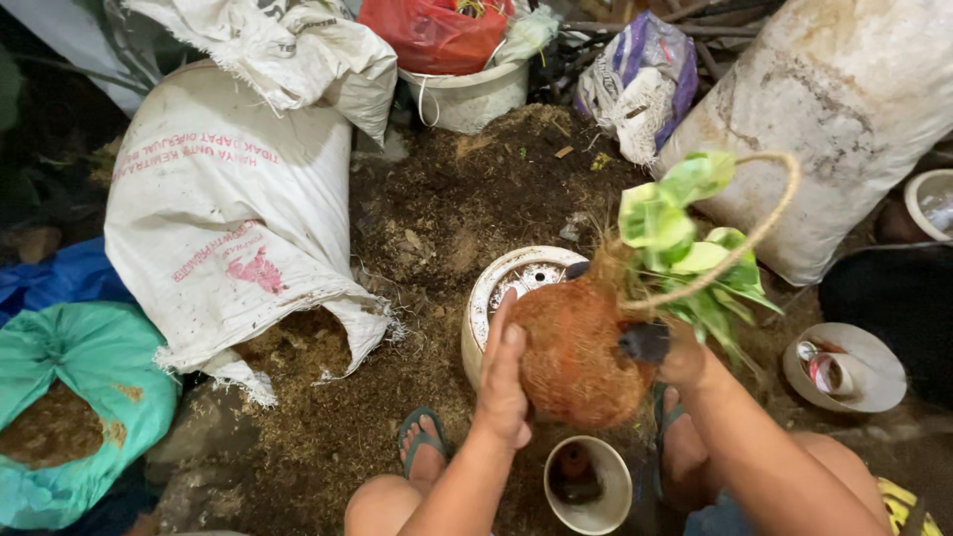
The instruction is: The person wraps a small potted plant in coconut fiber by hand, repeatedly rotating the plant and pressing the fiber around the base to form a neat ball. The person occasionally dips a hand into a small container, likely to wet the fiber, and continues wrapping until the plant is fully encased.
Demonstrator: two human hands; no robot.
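Head view, person crouched over soil-strewn ground. Left hand (503, 382) lies flat against the left side of a coir-wrapped root ball (576, 349), fingers (501, 323) extended and pressed to the fibre, not curled round it. Right hand (683, 359) supports the ball from the right, near its top; its fingers are mostly hidden behind the ball and a dark patch, so I cannot tell how far they close.

The ball is held in the air between both hands, just above and in front of a white pot (496, 288) lying tilted on the soil. A green-leaved plant (685, 248) grows out of the ball's upper right, and a rope loop (764, 213) arches over the leaves.

Judgement: the step in hand looks like shaping or firming the coir shell around the roots. The next move likely calls for even pressure from both palms while keeping the leaves and loop clear of the squeeze.

Nearby: a small empty pot (588, 484) between the feet, a white woven sack (223, 213) spilling husk at left.
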